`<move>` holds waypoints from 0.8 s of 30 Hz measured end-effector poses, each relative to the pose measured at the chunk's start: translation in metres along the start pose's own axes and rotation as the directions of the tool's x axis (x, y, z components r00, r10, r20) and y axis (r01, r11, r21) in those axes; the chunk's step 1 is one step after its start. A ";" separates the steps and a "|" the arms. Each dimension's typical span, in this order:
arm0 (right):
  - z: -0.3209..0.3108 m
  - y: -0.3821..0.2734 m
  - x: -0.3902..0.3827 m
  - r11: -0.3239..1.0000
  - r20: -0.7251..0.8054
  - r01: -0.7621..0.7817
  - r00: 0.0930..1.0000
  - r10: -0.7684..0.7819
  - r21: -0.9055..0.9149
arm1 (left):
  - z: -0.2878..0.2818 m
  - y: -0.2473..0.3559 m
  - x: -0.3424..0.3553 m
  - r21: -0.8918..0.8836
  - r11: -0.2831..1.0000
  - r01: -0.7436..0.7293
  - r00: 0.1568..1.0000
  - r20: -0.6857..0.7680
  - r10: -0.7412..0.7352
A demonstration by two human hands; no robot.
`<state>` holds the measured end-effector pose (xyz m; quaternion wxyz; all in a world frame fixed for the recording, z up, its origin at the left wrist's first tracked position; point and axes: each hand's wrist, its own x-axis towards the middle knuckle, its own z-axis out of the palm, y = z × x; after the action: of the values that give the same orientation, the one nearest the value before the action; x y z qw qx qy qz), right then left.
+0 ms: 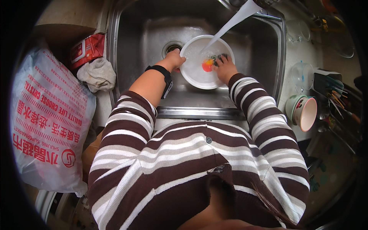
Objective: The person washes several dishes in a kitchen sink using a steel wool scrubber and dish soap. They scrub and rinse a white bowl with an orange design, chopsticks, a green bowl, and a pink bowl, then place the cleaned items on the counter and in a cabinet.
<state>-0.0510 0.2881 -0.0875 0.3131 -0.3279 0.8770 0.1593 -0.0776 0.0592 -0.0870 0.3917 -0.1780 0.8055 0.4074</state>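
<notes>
Near the upper middle of the head view, a round white plastic bowl point(199, 73) sits inside a stainless steel sink point(145, 34), just right of the drain point(171, 47). A stream of tap water point(230, 23) falls from the upper right into the bowl. The left hand point(174, 59), with a black wristband point(164, 74) on its forearm, has its grip closed on the bowl's left rim. The right hand point(225, 68) reaches into the bowl from the right, fingers curled over an orange and green scrubbing pad point(209, 64) pressed against the inner surface. At left of the frame, a grey cloth point(97, 73) and a red packet point(86, 49) lie on the counter point(297, 48) edge, above a white plastic bag with red print point(50, 119). At right, a pale green mug point(303, 111) lies tipped beside a utensil holder point(326, 82).
</notes>
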 end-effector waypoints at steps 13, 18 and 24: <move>-0.013 -0.044 0.000 0.546 0.087 0.150 0.919 -0.384 0.824 | 0.006 -0.018 -0.004 -0.264 0.959 0.106 0.972 0.231 -0.044; -0.003 -0.017 -0.021 0.823 0.240 0.180 0.904 -0.355 0.539 | 0.008 -0.001 -0.028 -0.265 0.963 0.051 0.976 0.216 0.008; -0.037 -0.040 -0.039 0.330 -0.103 0.265 0.894 -0.436 0.906 | -0.003 0.017 -0.053 -0.371 0.920 0.126 0.952 0.306 -0.007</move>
<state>-0.0176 0.2598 -0.0375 0.5344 -0.2748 0.7015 -0.3830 -0.0557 0.0653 -0.0359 0.4798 -0.2156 0.6344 0.5664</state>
